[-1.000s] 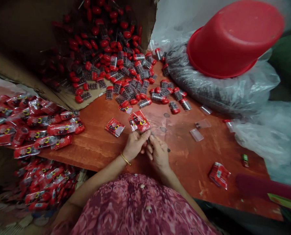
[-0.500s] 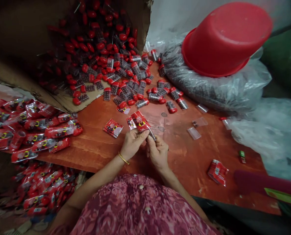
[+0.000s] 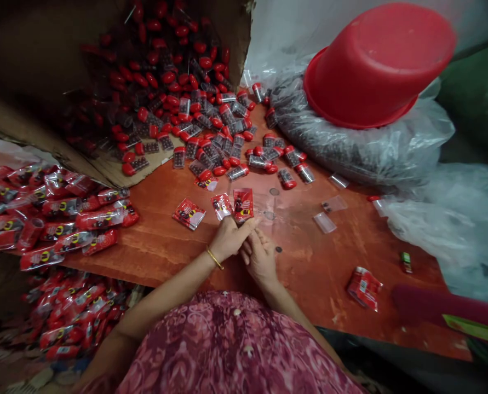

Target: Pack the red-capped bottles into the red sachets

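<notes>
My left hand (image 3: 229, 239), with a gold bangle at the wrist, is closed with red printed plastic wrappers at its fingertips. One wrapper (image 3: 244, 204) stands up above the thumb. Another printed wrapper (image 3: 221, 206) shows just left of it, partly behind the fingers. Pressed against the left palm and thumb, my right hand (image 3: 260, 256) has curled fingers. Whatever lies between the two hands is hidden. A flat stack of similar wrappers (image 3: 189, 213) rests on the table to the left. Beyond the hands lie clear tubes with red caps and dark balls (image 3: 237, 173).
A tipped cardboard box (image 3: 145, 178) spills many capped tubes onto the orange-red table (image 3: 157, 235). Wrapped tubes (image 3: 99, 218) pile up at left. At right are an upturned red tub (image 3: 371, 71) on a filled plastic bag (image 3: 350, 158), loose clear pieces (image 3: 325, 222) and a red packet (image 3: 365, 288).
The front wrapper has turned from slanted to nearly upright. The dark, clear end that showed between my hands is now hidden. My hands have drawn closer together, and a small dark ball shows beside the right one.
</notes>
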`<action>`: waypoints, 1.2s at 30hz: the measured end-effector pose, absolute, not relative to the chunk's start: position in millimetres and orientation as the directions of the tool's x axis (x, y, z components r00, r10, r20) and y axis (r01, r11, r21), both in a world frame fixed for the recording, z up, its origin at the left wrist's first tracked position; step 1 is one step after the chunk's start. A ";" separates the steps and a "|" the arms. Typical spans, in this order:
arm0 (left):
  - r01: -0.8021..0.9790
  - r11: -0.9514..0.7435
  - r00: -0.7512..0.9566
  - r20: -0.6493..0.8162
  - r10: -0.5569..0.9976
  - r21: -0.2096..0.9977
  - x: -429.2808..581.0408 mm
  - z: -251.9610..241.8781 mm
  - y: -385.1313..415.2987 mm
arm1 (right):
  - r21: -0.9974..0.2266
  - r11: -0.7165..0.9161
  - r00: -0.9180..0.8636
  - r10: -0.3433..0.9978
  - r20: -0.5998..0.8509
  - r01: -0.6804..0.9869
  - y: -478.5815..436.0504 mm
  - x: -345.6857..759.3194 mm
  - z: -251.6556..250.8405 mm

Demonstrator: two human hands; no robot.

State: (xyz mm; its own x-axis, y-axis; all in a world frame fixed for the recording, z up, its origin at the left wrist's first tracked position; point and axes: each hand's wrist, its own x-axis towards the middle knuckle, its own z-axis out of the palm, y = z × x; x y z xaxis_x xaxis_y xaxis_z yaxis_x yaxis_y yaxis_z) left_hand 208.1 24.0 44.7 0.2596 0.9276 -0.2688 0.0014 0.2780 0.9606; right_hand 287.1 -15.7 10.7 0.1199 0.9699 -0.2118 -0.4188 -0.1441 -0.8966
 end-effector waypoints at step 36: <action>0.545 -0.344 0.387 0.134 0.912 0.764 201.4 -21.5 29.7 | -0.831 0.341 -0.182 0.940 0.289 0.439 26.4 368.4 -17.6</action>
